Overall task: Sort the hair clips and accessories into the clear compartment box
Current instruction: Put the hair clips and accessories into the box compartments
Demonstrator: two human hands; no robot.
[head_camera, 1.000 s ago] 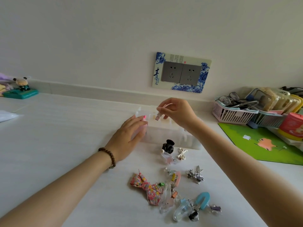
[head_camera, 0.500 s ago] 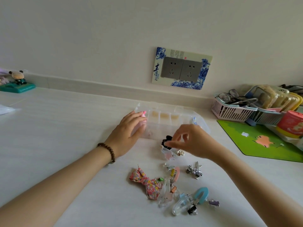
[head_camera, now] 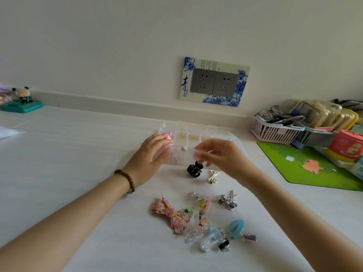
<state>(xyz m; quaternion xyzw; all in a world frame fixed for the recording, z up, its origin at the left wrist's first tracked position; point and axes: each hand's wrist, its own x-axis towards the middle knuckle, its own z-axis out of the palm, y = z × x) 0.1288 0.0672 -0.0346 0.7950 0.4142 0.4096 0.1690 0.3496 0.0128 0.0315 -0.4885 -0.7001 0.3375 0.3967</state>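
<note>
The clear compartment box (head_camera: 216, 134) lies open on the white table near the wall. My left hand (head_camera: 151, 154) rests on its left end, fingers together against it. Over the box's front edge, my right hand (head_camera: 225, 158) pinches a small pale clip (head_camera: 200, 152), which is blurred. In front of the box lie a black claw clip (head_camera: 194, 169) and a cream bow (head_camera: 213, 176). Nearer me are a silver clip (head_camera: 228, 201), a floral fabric bow (head_camera: 170, 214), a blue clip (head_camera: 236, 228) and a clear clip (head_camera: 211, 239), among several small ones.
At the right stand a pink basket (head_camera: 275, 132) with glasses, a green mat (head_camera: 314, 165) and a red tin (head_camera: 345, 146). A small figurine (head_camera: 21, 101) sits at the far left. A wall socket (head_camera: 215, 81) is above the box.
My right hand dropped from the box to the clips by the black claw, took a pale clip and rose back toward the box. My left hand stayed on the box.
</note>
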